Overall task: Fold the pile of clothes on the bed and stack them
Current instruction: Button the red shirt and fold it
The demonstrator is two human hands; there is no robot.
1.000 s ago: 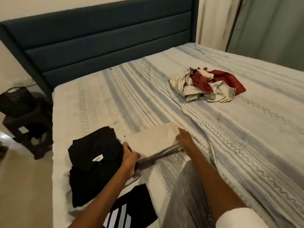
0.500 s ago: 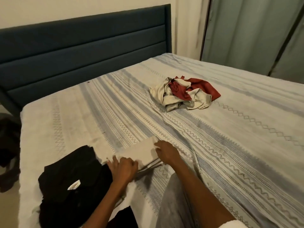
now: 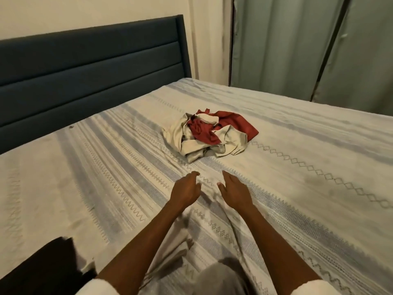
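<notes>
Both the left hand (image 3: pixel 186 191) and right hand (image 3: pixel 234 191) reach out loosely open, holding nothing. The pile (image 3: pixel 209 134) remains unfolded; black clothes (image 3: pixel 42 269) lie nearby.

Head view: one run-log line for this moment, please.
phase: reaching | left hand: open, empty | right hand: open, empty | target: unfolded pile | black stack: near-left

Crumpled red-and-cream clothes pile (image 3: pixel 209 134) mid-bed

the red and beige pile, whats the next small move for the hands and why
Probably reach on forward and take one garment off the pile of clothes. Both the left hand and right hand are empty, short of it, and it lies crumpled and unfolded on the bed.
</notes>
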